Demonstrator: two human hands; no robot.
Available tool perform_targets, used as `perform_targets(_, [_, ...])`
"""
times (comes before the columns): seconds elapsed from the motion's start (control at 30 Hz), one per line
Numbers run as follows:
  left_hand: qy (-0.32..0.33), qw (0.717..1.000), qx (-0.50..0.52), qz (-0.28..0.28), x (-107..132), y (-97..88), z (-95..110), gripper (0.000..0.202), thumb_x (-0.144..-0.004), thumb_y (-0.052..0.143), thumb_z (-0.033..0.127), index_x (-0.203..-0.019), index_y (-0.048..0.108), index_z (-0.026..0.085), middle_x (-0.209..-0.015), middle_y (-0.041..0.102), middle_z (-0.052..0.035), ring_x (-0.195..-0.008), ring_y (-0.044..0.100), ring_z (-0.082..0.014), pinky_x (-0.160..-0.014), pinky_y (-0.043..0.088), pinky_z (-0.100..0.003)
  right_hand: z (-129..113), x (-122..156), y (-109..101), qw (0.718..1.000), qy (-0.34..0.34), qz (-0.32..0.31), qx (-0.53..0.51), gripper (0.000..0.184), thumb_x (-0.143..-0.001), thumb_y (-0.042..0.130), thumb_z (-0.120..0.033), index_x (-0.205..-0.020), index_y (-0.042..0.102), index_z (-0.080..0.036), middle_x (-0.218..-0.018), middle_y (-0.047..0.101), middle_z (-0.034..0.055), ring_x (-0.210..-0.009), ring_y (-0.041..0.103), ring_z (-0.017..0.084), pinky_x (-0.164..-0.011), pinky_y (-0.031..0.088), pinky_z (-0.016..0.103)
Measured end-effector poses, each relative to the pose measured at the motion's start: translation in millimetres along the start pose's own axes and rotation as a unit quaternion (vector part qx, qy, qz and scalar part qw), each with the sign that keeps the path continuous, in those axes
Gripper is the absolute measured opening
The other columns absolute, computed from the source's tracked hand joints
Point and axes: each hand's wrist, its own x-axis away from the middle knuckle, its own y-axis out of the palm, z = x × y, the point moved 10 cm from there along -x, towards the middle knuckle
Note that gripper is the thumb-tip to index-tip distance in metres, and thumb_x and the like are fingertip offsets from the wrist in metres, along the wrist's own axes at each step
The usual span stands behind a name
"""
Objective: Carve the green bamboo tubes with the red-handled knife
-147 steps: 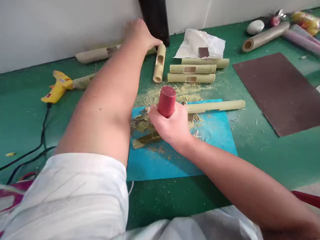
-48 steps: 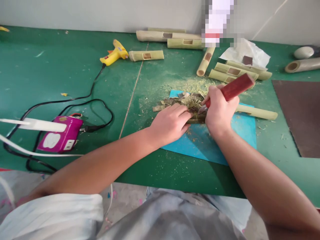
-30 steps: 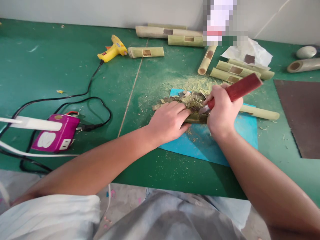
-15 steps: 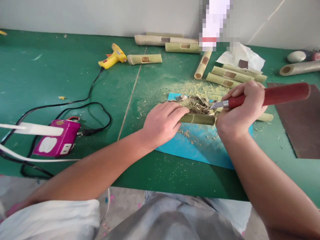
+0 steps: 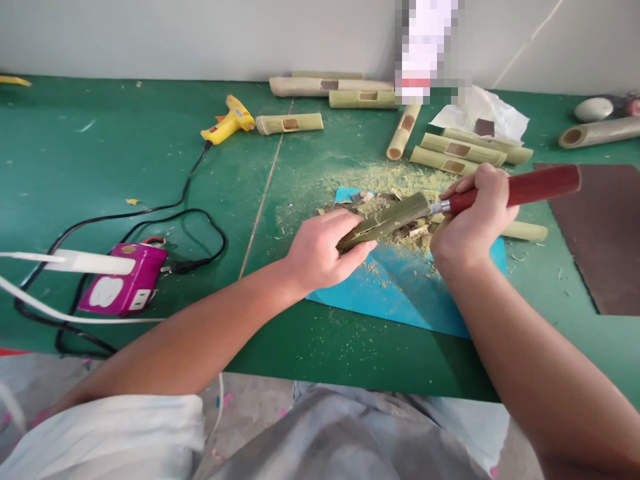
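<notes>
My left hand (image 5: 320, 250) grips the near end of a short green bamboo piece (image 5: 387, 219), lifted and tilted up to the right above the blue mat (image 5: 400, 293). My right hand (image 5: 473, 223) is closed round a carving knife with a red handle (image 5: 520, 188); its blade meets the far end of the bamboo piece. Under both hands lies a heap of bark chips and shavings (image 5: 400, 193). A long pale bamboo stick (image 5: 525, 231) rests behind my right hand.
Several cut bamboo tubes (image 5: 455, 150) lie at the back, with a yellow glue gun (image 5: 229, 121), its black cable (image 5: 150, 217), and a purple power strip (image 5: 120, 288) at left. A brown sheet (image 5: 600, 233) lies at right, white paper (image 5: 480, 110) behind.
The bamboo piece has risen off the mat and tilted, my left hand now wrapped round its near end. The knife has swung so its blade touches the piece's far end.
</notes>
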Motion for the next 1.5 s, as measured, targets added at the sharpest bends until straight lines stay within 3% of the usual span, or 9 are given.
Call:
perform_targets(0.2, [-0.028,0.999,0.014,0.027,2.1,-3.0,-8.7,0.016,-0.091,0.064,0.030,-0.096,0.068,0.015,-0.080,0.069,-0.0028,-0.066,0.061,-0.0125,-0.062,0.047,-0.025,-1.8,3.4,1.6,1.000,0.007,-0.010,0.006,0.024,-0.075,0.058,-0.022,-0.055,0.045,-0.023,-0.050,0.042,-0.0066,-0.047,0.048,0.009,-0.052,0.041,0.027])
perform_targets(0.47, [-0.017,0.996,-0.063,0.056,2.7,-5.0,-9.5,0.028,-0.087,0.070,0.022,-0.113,0.063,0.015,-0.100,0.075,-0.0061,-0.086,0.071,-0.0165,-0.075,0.055,-0.026,-1.3,2.7,0.4,1.000,-0.003,0.001,-0.022,0.028,-0.078,0.059,-0.021,-0.055,0.044,-0.023,-0.049,0.042,-0.0073,-0.045,0.047,0.010,-0.053,0.039,0.029])
perform_targets(0.63, [-0.015,0.996,-0.076,0.037,2.8,-1.7,-8.5,0.024,-0.087,0.069,0.029,-0.105,0.065,0.015,-0.089,0.074,-0.0054,-0.074,0.068,-0.0164,-0.065,0.051,-0.026,-15.2,4.9,1.6,0.997,-0.057,-0.006,-0.046,0.034,-0.086,0.054,-0.027,-0.055,0.045,-0.023,-0.053,0.041,-0.0056,-0.048,0.049,0.010,-0.056,0.040,0.030])
perform_targets(0.8, [0.003,0.995,-0.096,-0.010,0.6,7.3,-8.7,0.020,-0.090,0.062,0.028,-0.103,0.069,0.014,-0.090,0.072,-0.0079,-0.079,0.067,-0.0190,-0.070,0.052,-0.031,-43.4,17.5,13.6,0.987,-0.143,-0.073,-0.031,0.035,-0.089,0.049,-0.021,-0.054,0.044,-0.023,-0.052,0.039,-0.0043,-0.048,0.048,0.009,-0.054,0.039,0.029])
perform_targets(0.97, [0.015,0.992,-0.114,-0.043,1.1,14.0,-4.8,0.027,-0.092,0.059,0.028,-0.115,0.066,0.016,-0.091,0.074,-0.0071,-0.079,0.068,-0.0195,-0.069,0.050,-0.032,-29.8,28.7,31.3,0.979,-0.099,-0.177,0.013,0.037,-0.091,0.054,-0.033,-0.056,0.048,-0.022,-0.054,0.044,-0.0040,-0.049,0.049,0.010,-0.053,0.042,0.029])
perform_targets(1.1, [0.029,0.987,-0.132,-0.086,2.7,21.8,0.0,0.024,-0.094,0.058,0.030,-0.112,0.067,0.016,-0.086,0.073,-0.0057,-0.076,0.068,-0.0202,-0.064,0.047,-0.031,-17.3,36.7,41.0,0.967,-0.061,-0.245,0.037,0.035,-0.090,0.059,-0.039,-0.060,0.052,-0.023,-0.056,0.050,-0.0040,-0.051,0.051,0.011,-0.054,0.043,0.030])
perform_targets(1.2, [0.051,0.985,-0.142,-0.079,3.2,21.2,5.5,0.025,-0.093,0.059,0.030,-0.112,0.067,0.016,-0.086,0.073,-0.0056,-0.077,0.069,-0.0205,-0.065,0.047,-0.032,-16.2,42.5,46.7,0.956,-0.049,-0.287,0.038,0.034,-0.089,0.062,-0.038,-0.060,0.054,-0.023,-0.057,0.052,-0.0038,-0.051,0.051,0.010,-0.051,0.041,0.028])
perform_targets(1.3, [0.072,0.986,-0.135,-0.066,4.1,20.6,9.8,0.025,-0.092,0.063,0.029,-0.112,0.068,0.015,-0.089,0.073,-0.0060,-0.078,0.069,-0.0209,-0.065,0.048,-0.032,-15.9,46.0,48.1,0.953,-0.042,-0.296,0.045,0.034,-0.089,0.064,-0.037,-0.061,0.055,-0.022,-0.058,0.054,-0.0036,-0.054,0.052,0.010,-0.053,0.042,0.027])
perform_targets(1.5, [0.082,0.987,-0.122,-0.071,6.8,24.9,9.6,0.023,-0.091,0.066,0.028,-0.110,0.068,0.015,-0.095,0.073,-0.0075,-0.084,0.068,-0.0222,-0.069,0.050,-0.034,-1.2,46.4,40.0,0.961,-0.017,-0.253,0.111,0.033,-0.088,0.068,-0.037,-0.063,0.055,-0.021,-0.057,0.054,-0.0050,-0.054,0.051,0.009,-0.055,0.044,0.026])
